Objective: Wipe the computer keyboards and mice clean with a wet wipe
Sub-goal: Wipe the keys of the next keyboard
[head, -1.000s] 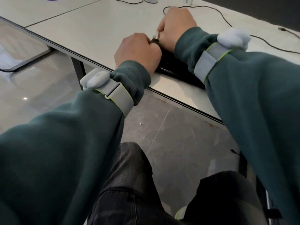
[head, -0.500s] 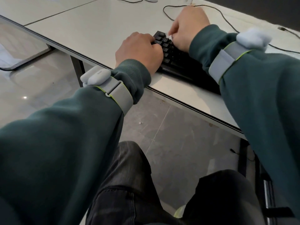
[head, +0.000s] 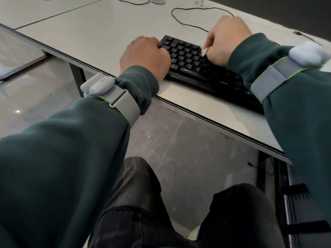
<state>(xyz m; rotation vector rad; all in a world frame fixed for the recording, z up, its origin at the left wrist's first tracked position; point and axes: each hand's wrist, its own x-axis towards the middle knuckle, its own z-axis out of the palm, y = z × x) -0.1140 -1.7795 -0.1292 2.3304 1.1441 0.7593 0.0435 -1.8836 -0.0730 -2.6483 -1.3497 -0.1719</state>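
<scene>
A black keyboard (head: 189,59) lies near the front edge of the white desk (head: 89,33). My left hand (head: 143,54) rests curled on the keyboard's left end, its fingers over the edge keys, holding the keyboard. My right hand (head: 227,40) is closed over the keys further right, pinching a small white wet wipe (head: 205,50) against them. The keyboard's right part is hidden under my right sleeve. No mouse is in view.
A black cable (head: 180,20) loops across the desk behind the keyboard. A round silver base (head: 157,0) and a white block (head: 198,1) stand at the far edge. The desk leg (head: 77,74) and tiled floor (head: 179,140) are below, with my knees underneath.
My right hand has slid to the right along the keyboard with the wipe, uncovering the left keys. My left hand has stayed at the left end.
</scene>
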